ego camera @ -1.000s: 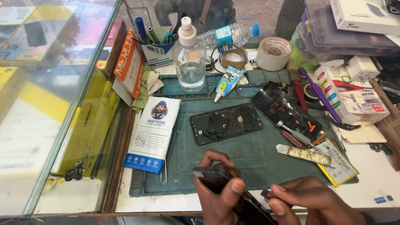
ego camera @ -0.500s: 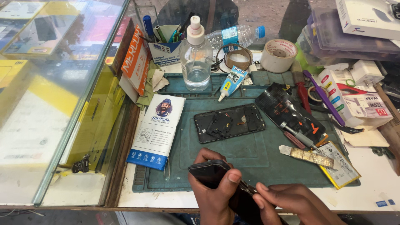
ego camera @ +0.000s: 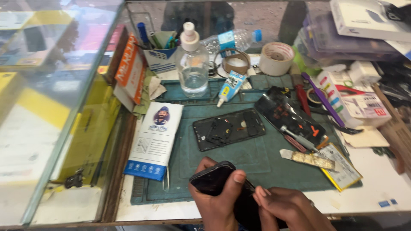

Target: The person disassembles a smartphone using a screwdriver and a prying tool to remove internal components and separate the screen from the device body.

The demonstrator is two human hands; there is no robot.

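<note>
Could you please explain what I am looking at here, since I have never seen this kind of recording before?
There is no machine: a person wears a camera on the head, so the single view looks down on their own two bare hands at a cluttered workbench. The left hand holds a dark phone in a firm grip, while the right hand touches its lower edge. On the green work mat lie an opened phone frame, a dark phone panel, a screwdriver and a small glue tube. Behind stand a clear pump bottle and a tape roll. A white and blue packet lies at the mat's left edge.
</note>
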